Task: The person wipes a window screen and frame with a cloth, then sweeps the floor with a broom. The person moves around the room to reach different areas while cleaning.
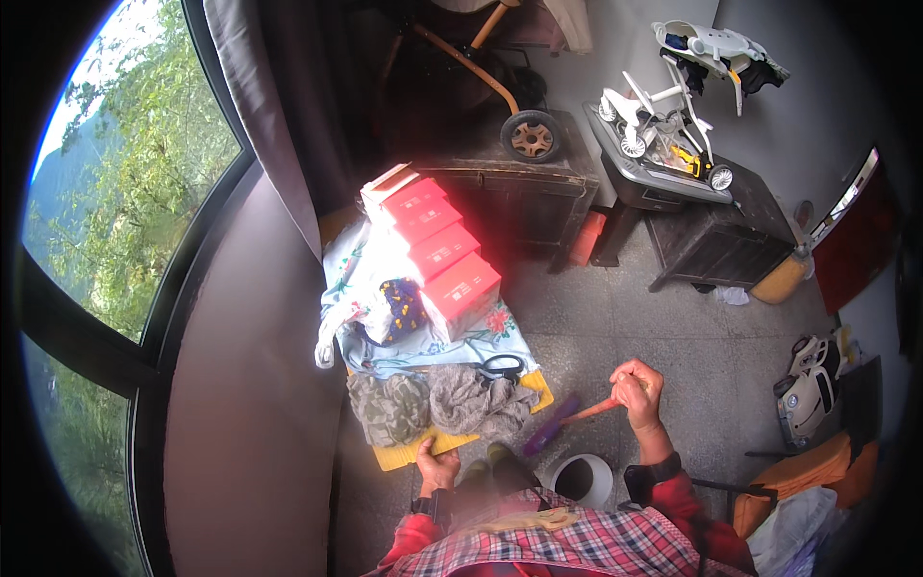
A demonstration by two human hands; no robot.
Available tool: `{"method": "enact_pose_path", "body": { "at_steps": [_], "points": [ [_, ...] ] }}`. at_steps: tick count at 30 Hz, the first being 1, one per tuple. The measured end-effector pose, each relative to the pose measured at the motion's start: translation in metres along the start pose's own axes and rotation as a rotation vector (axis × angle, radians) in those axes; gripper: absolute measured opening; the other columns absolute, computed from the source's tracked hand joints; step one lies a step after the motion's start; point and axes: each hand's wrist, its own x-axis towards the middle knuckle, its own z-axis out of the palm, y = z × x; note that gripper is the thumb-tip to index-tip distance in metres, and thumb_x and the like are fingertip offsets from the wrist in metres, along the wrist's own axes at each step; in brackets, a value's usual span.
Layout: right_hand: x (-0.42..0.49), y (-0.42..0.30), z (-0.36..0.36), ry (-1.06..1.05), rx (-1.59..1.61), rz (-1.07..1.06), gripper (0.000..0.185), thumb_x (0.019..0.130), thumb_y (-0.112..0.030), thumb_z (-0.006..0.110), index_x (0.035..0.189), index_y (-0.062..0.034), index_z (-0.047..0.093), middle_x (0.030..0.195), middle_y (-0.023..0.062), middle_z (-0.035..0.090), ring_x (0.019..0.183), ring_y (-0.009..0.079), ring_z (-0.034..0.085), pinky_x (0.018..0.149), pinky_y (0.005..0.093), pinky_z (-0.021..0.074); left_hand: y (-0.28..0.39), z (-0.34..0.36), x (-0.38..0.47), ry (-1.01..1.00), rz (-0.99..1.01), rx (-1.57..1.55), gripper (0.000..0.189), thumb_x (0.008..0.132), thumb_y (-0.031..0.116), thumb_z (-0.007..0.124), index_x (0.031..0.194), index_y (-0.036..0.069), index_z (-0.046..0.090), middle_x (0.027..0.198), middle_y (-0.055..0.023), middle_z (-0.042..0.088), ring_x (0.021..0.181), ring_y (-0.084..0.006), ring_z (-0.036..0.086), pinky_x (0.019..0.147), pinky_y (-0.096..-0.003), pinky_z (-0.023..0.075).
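Note:
My left hand is at the near edge of a low table's yellow top, its thumb against that edge. My right hand is closed around an orange-red stick, held above the floor. The stick's far end meets a long purple piece, perhaps a broom head; it is too blurred to be sure. On the table beyond my left hand lie a camouflage cloth and a crumpled grey cloth. Black-handled scissors rest behind the grey cloth.
A floral cloth bears several red boxes and a dark blue patterned bag. Beside my legs stands a white bucket. A toy car is at right; wooden cabinets stand behind. The window wall bounds the left.

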Motion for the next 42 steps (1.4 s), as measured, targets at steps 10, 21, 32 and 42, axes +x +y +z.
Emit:
{"method": "enact_pose_path", "body": {
  "at_steps": [10,21,32,42],
  "points": [
    [0.02,-0.009,-0.003,-0.098,-0.01,0.091,0.016,0.093,-0.009,0.056,0.083,0.0002,0.064,0.057,-0.0031,0.049,0.049,0.0041,0.045,0.046,0.0226,0.0389,0.0,-0.004,0.004,-0.01,0.02,0.085,0.037,0.09,0.018,0.054,0.124,0.007,0.061,0.128,-0.0083,0.066,0.122,-0.0278,0.058,0.107,-0.0412,0.0431],
    [-0.042,-0.025,-0.015,0.054,0.026,0.113,0.017,0.094,-0.008,0.056,0.084,0.0029,0.063,0.055,-0.0027,0.047,0.045,0.0033,0.04,0.044,0.0228,0.0353,0.017,0.004,0.005,0.099,-0.096,0.092,0.028,0.09,0.017,0.057,0.115,0.008,0.067,0.119,-0.0061,0.071,0.114,-0.0287,0.066,0.101,-0.046,0.0512],
    [-0.022,-0.036,-0.007,-0.001,-0.023,0.16,0.016,0.096,-0.006,0.054,0.087,0.0029,0.063,0.061,-0.0024,0.048,0.052,0.003,0.043,0.05,0.0264,0.0534,0.044,-0.013,0.004,0.081,-0.119,0.283,0.031,0.089,0.019,0.058,0.117,0.008,0.067,0.12,-0.0065,0.071,0.114,-0.0286,0.066,0.1,-0.0442,0.0518],
    [-0.001,-0.027,-0.016,-0.004,-0.054,0.205,0.017,0.096,-0.009,0.056,0.087,0.0022,0.065,0.064,-0.0019,0.05,0.055,0.0025,0.044,0.057,0.0258,0.0554,0.056,-0.011,0.002,0.122,-0.034,0.248,0.033,0.084,0.019,0.059,0.114,0.008,0.065,0.119,-0.007,0.07,0.115,-0.0278,0.064,0.1,-0.0424,0.0495]
  ]
}}
